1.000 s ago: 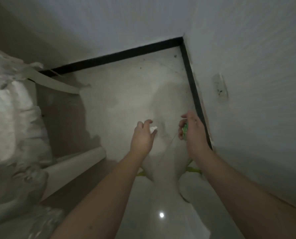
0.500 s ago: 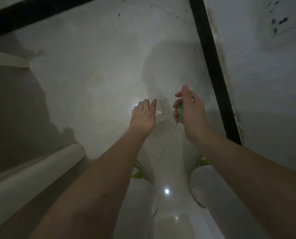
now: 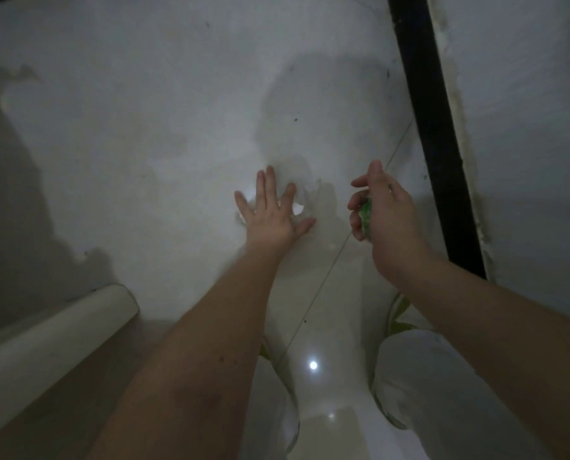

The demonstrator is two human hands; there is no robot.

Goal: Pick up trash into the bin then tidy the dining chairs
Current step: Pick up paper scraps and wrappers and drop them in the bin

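Reaching down toward a pale, glossy tiled floor (image 3: 144, 144), 2 bare forearms stretch away from the camera in dim light. The left hand (image 3: 272, 212) is spread wide, fingers straight and palm down, low over a small whitish scrap of trash (image 3: 298, 207) that shows between the fingers and thumb; whether the palm touches the scrap or the floor cannot be told. The right hand (image 3: 381, 210) is raised just beside it, turned on its side, with the lower fingers curled round a small green piece of trash (image 3: 365, 212) and the forefinger and thumb stretched loosely forward. A black skirting strip (image 3: 433, 134) runs along the foot of a white wall (image 3: 526, 111) on the right. At the lower left lies a cream-coloured rounded bar (image 3: 54, 340), perhaps part of a piece of furniture. The person's knees in light trousers (image 3: 426, 386) show at the bottom, with 1 bright spot of reflected light (image 3: 313, 365) on the floor between them. No bin or dining chair can be made out.
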